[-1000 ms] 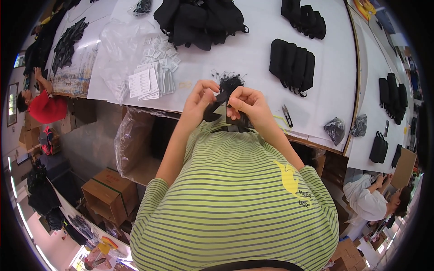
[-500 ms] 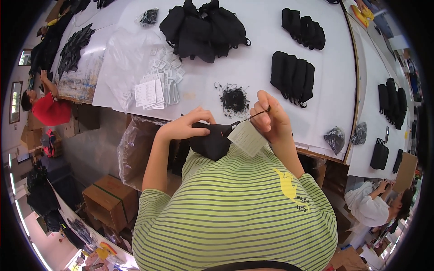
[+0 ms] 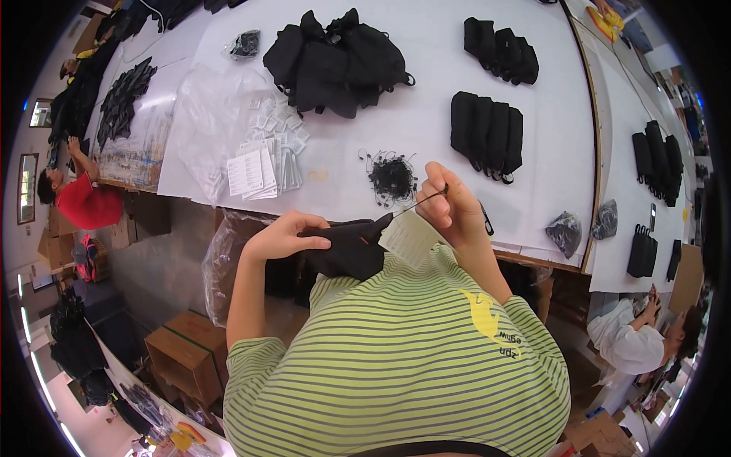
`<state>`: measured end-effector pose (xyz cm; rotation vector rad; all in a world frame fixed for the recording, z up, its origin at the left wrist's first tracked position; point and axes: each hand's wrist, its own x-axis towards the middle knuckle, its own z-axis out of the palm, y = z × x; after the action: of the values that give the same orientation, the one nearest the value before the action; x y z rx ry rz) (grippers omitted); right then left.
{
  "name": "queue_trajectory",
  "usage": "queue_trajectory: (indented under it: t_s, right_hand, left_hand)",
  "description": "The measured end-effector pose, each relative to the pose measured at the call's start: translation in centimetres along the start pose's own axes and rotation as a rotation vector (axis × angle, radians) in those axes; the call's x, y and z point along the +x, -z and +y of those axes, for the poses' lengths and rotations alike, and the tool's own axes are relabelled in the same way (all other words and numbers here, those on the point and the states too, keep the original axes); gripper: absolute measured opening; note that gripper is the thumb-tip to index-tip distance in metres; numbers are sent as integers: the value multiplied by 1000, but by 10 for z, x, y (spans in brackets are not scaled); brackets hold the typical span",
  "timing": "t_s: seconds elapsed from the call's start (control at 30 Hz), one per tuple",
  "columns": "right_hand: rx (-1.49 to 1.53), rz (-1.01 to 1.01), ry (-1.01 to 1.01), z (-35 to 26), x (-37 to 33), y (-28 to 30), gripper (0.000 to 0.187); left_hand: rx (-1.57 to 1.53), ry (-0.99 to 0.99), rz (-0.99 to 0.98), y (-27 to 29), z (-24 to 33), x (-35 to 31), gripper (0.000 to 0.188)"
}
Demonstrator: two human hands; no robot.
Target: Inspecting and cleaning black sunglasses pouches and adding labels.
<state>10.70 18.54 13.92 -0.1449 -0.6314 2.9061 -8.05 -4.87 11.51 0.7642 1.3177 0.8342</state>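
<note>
My left hand is closed on a small black fabric pouch, held in front of my chest at the table's near edge. A black tag string runs taut from the pouch's right corner to my right hand, whose fingers pinch its end. From the string hangs a pale printed hang tag, resting near the shirt. Just beyond on the table lies a tangled heap of black tag strings. Left of it are stacked and loose white tags.
A large pile of black pouches lies at the far middle of the white table. Rows of black pouches lie to the right. Clear plastic spreads at left. Other people work at left and right; a cardboard box stands below.
My left hand and the pouch have moved slightly left and nearer to me. The string is drawn straighter between pouch and right hand, which has shifted a little left.
</note>
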Motion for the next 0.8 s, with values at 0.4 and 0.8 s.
queue_trajectory:
  t_s: [0.4, 0.8]
  right_hand:
    - [7, -32, 36, -3, 0, -1, 22]
    - [86, -17, 101, -10, -6, 6, 23]
  left_hand:
    - [-58, -60, 129, -13, -1, 3, 24]
    - [-66, -128, 471, -32, 4, 13, 21]
